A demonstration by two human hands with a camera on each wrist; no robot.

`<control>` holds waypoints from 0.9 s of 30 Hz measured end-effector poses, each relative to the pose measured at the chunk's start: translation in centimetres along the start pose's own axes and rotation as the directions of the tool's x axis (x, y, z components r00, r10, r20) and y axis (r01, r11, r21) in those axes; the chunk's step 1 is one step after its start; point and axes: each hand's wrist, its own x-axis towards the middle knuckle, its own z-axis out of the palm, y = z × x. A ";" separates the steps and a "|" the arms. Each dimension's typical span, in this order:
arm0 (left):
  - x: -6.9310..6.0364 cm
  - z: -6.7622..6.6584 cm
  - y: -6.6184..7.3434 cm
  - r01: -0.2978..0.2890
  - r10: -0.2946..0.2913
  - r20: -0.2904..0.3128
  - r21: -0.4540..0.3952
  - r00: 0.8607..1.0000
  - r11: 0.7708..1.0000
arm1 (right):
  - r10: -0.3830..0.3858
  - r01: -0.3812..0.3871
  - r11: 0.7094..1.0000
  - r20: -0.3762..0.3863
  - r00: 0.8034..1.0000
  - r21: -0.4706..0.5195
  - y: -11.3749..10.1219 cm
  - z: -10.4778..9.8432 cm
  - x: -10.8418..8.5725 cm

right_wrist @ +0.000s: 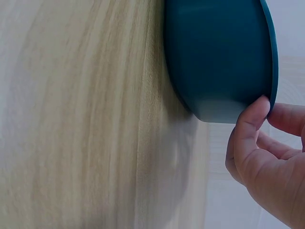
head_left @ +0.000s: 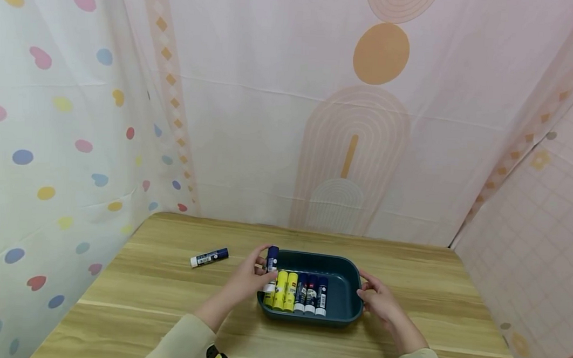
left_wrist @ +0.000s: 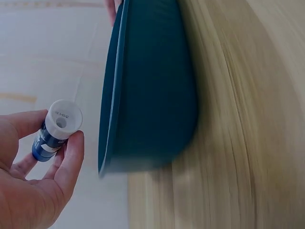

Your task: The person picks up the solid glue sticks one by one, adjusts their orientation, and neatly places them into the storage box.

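My left hand point(head_left: 249, 278) holds a dark blue glue stick point(head_left: 272, 256) with a white end, raised at the left end of a dark teal tray point(head_left: 342, 323). In the left wrist view, that glue stick point(left_wrist: 63, 114) sits between thumb and fingers, apart from the tray wall. Inside the tray lie yellow glue sticks point(head_left: 280, 291) on the left, the leftmost partly hidden, and three blue glue sticks point(head_left: 312, 295) beside them. At the tray's right end, my right hand point(head_left: 381, 302) pinches the rim, as the right wrist view shows with the thumb and fingers point(right_wrist: 252, 114) there.
Another blue glue stick point(head_left: 209, 257) with a white end lies on the wooden table point(head_left: 163, 302), left of the tray. Behind the table hangs a patterned curtain point(head_left: 249, 144), with a dotted curtain point(head_left: 59, 145) at the left.
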 end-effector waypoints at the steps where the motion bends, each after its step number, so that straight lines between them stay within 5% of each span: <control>1: 0.1 0.4 0.2 -0.011 0.010 0.006 0.016 1.000 1.000 | -0.001 0.001 1.000 0.000 1.000 0.001 0.0 0.0 0.0; 8: 0.7 3.2 0.9 -0.043 0.040 0.054 0.044 0.998 0.998 | -0.003 0.003 1.000 0.006 1.000 -0.009 -0.2 0.0 -0.2; 19: 1.2 7.7 2.1 -0.059 0.055 0.025 0.239 0.998 0.969 | -0.013 0.013 1.000 0.020 1.000 -0.004 -0.1 0.0 0.1; 27: 1.3 10.6 3.0 0.011 -0.014 0.008 0.248 1.000 0.969 | -0.005 0.005 1.000 0.016 1.000 -0.007 -0.2 0.0 0.1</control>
